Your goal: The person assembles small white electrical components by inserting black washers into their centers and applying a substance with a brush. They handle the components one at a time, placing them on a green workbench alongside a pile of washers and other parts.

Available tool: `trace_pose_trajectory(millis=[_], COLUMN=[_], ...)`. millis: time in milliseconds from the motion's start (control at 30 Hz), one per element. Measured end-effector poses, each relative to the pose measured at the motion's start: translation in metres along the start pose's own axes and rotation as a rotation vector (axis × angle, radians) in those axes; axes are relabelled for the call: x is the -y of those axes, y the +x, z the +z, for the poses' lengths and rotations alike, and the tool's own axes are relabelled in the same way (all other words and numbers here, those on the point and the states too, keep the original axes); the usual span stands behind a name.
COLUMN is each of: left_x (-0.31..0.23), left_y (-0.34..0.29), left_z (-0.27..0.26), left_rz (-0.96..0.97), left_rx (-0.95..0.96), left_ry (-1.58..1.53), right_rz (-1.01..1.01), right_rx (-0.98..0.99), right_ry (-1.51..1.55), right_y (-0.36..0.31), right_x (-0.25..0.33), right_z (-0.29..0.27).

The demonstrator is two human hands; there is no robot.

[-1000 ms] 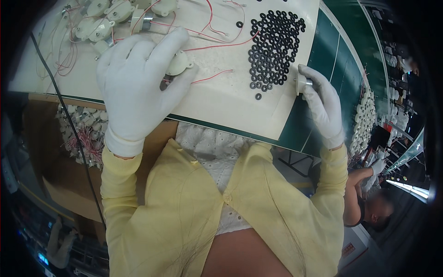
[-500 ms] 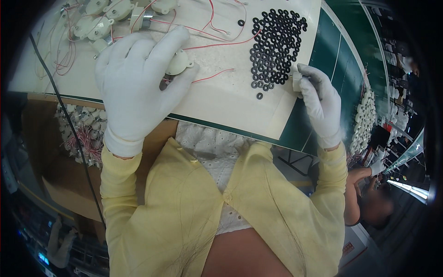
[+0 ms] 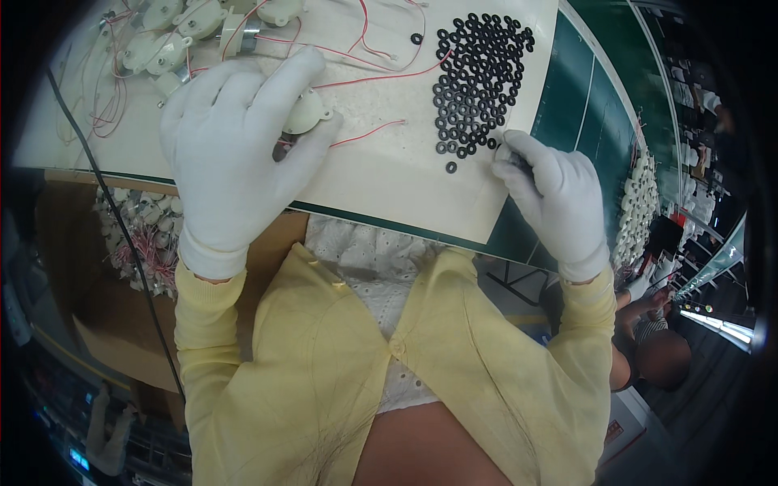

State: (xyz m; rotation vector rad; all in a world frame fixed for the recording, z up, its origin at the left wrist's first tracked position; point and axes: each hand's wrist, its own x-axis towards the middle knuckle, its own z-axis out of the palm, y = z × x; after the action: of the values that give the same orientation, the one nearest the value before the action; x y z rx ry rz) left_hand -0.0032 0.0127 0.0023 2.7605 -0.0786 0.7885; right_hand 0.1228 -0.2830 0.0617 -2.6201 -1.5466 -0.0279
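My left hand (image 3: 231, 158), in a white glove, is closed around a small motor (image 3: 308, 113) with a cream plastic cap. Its metal body is mostly covered by the fingers, and a red-and-white wire lead (image 3: 369, 134) lies to its right. At the right edge of a spread of black rubber rings (image 3: 478, 81), my gloved right hand (image 3: 555, 190) has thumb and fingers pinched together. Whatever those fingers hold, if anything, is hidden. One ring (image 3: 451, 168) lies just in front of the spread, and another lone ring (image 3: 416, 39) is to its left.
More cream-capped motors (image 3: 174, 40) with tangled leads cover the table's far left. Below the left edge, a cardboard box (image 3: 121, 340) holds many similar parts. A black cable (image 3: 105, 178) hangs across the left side. Capped parts (image 3: 636, 206) are heaped at right, near another person.
My right hand has moved left toward the ring spread, its fingers turning inward; a pale piece seen at its fingertips before no longer shows. My left hand keeps its hold on the motor.
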Motion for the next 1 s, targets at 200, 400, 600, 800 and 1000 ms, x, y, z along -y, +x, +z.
trace_pose_trajectory(millis=[200,400,600,800,1000], left_x=[0.0,-0.003,-0.001,-0.001,-0.017], left_y=[-0.001,0.001,0.0,-0.001,-0.006], left_z=[0.001,-0.001,0.003,0.003,-0.018], left_rz=[-0.012,-0.014,-0.003,-0.008,-0.003], left_rx=[-0.005,-0.006,-0.062,-0.123,-0.06], left_ry=[-0.006,-0.011,0.016,0.041,0.069], right_rz=[0.074,0.39,0.481,0.432,0.522], right_rx=[-0.009,-0.209,-0.261,-0.206,-0.391], right_ry=[0.148,0.082,0.02,0.123,-0.133], right_y=[0.001,-0.022,-0.032,-0.027,-0.028], right_x=[-0.001,-0.041,-0.051,-0.01,-0.012], right_z=[0.005,0.034,0.018,0.015,0.005])
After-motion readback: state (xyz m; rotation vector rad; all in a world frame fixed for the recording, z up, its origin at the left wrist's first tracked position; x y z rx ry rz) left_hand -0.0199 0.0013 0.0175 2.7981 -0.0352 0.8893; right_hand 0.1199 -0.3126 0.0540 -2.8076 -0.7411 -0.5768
